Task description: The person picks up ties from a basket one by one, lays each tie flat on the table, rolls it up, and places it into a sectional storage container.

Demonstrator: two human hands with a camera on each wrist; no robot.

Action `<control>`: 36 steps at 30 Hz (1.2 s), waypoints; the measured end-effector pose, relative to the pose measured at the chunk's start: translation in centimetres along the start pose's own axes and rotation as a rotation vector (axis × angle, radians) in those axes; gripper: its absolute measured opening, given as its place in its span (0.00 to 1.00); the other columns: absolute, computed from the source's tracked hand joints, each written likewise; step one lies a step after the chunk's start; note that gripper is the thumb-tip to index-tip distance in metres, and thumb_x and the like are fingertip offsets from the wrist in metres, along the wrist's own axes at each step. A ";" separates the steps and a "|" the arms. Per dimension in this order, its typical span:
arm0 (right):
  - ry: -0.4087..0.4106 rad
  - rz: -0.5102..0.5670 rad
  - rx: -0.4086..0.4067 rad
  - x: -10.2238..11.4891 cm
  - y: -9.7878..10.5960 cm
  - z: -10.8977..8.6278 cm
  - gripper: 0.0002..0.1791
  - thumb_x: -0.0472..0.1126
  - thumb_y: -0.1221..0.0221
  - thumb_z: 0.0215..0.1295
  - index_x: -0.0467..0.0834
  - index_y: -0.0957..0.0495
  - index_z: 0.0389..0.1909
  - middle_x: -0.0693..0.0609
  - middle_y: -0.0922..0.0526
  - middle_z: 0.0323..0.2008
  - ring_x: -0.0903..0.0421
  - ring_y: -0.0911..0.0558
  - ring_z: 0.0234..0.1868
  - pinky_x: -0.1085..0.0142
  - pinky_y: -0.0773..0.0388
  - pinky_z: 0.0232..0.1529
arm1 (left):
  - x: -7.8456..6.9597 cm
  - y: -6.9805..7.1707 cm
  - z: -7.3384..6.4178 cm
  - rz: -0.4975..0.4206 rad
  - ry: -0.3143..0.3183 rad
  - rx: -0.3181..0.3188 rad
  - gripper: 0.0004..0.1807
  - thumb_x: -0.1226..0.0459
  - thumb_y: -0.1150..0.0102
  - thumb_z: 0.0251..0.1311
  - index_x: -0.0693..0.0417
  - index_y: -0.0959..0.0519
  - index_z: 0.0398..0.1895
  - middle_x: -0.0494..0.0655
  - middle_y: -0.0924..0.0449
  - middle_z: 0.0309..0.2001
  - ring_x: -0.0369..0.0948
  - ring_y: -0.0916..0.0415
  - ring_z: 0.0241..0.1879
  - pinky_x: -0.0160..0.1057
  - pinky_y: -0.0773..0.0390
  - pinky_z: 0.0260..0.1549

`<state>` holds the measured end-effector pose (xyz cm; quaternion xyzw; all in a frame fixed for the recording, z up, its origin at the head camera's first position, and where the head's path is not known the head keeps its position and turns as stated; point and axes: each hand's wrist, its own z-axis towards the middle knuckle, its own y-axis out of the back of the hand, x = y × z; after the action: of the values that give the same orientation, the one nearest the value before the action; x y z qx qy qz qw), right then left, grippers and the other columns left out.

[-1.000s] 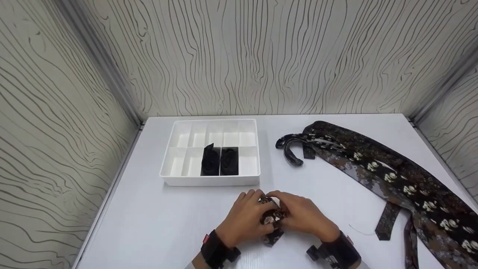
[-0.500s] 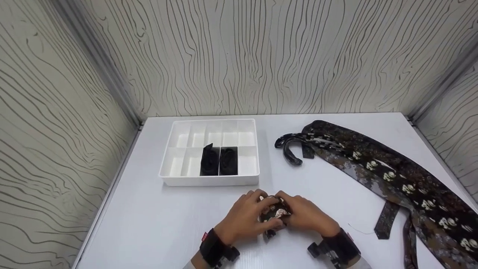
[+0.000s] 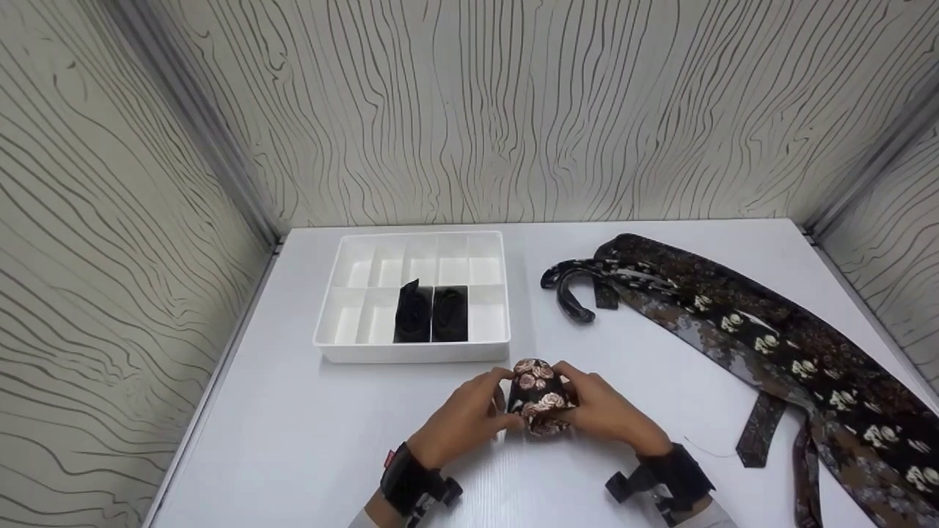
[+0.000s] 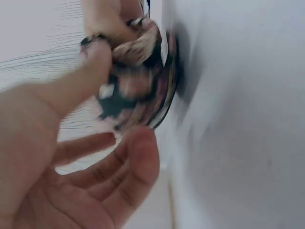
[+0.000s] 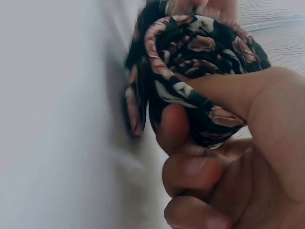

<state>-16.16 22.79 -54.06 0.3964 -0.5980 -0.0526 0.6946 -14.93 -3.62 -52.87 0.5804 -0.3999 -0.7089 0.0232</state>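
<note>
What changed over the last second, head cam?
The floral roll moved forward, toward the white tray, and more of it shows. The left hand shifted its fingers from across the roll's top to its left side. Unchanged: right hand gripping it, two black rolls in the tray, loose ties.

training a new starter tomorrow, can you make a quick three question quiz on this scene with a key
1. How many dark rolls sit in the white tray?
2. True or false: the right hand grips the flowered roll.
3. In the head view, where do the loose patterned ties lie?
a) left of the tray
b) right of the tray
c) inside the tray

Key: 1. two; 2. true; 3. b
</note>
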 end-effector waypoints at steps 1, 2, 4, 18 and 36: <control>0.006 0.004 -0.012 0.2 0.0 0.0 0.29 0.46 0.27 0.62 0.46 0.24 0.63 0.46 0.08 0.50 0.45 0.11 0.52 0.46 0.17 0.57 | 0.0 -0.1 0.1 -0.059 0.012 0.000 0.36 0.56 0.25 0.62 0.49 0.28 0.71 0.42 0.18 0.42 0.31 0.21 0.36 0.30 0.19 0.35; 0.010 0.007 -0.023 0.4 0.1 0.0 0.29 0.46 0.27 0.62 0.45 0.24 0.63 0.46 0.08 0.50 0.44 0.11 0.52 0.46 0.17 0.57 | 0.0 -0.2 0.2 -0.113 0.023 -0.001 0.37 0.59 0.25 0.62 0.50 0.30 0.72 0.42 0.17 0.41 0.30 0.20 0.35 0.30 0.18 0.35; 0.019 -0.006 -0.052 0.7 0.1 0.0 0.30 0.43 0.26 0.60 0.44 0.24 0.62 0.45 0.08 0.48 0.45 0.11 0.50 0.46 0.15 0.55 | -0.1 -0.3 0.4 -0.200 0.024 -0.003 0.42 0.63 0.25 0.62 0.51 0.34 0.77 0.44 0.14 0.42 0.30 0.17 0.35 0.31 0.15 0.37; -0.005 -0.218 -0.323 3.0 -0.9 -0.2 0.32 0.28 0.28 0.48 0.46 0.25 0.57 0.43 0.10 0.39 0.47 0.11 0.39 0.52 0.13 0.43 | -0.8 -1.1 0.4 -0.463 0.114 0.018 0.41 0.44 0.42 0.76 0.42 0.45 0.85 0.54 0.11 0.54 0.43 0.10 0.48 0.50 0.18 0.62; 0.096 -0.070 -0.162 3.6 -1.1 -0.2 0.42 0.54 0.36 0.75 0.51 0.42 0.84 0.50 0.15 0.57 0.56 0.18 0.46 0.63 0.19 0.41 | 0.1 -0.8 1.1 -0.399 0.159 -0.226 0.39 0.59 0.31 0.54 0.51 0.27 0.72 0.54 0.19 0.62 0.46 0.22 0.58 0.50 0.20 0.61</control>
<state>-14.55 20.19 -51.92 0.3615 -0.5435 -0.1061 0.7501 -15.57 -2.53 -53.36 0.6957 -0.1923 -0.6918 -0.0210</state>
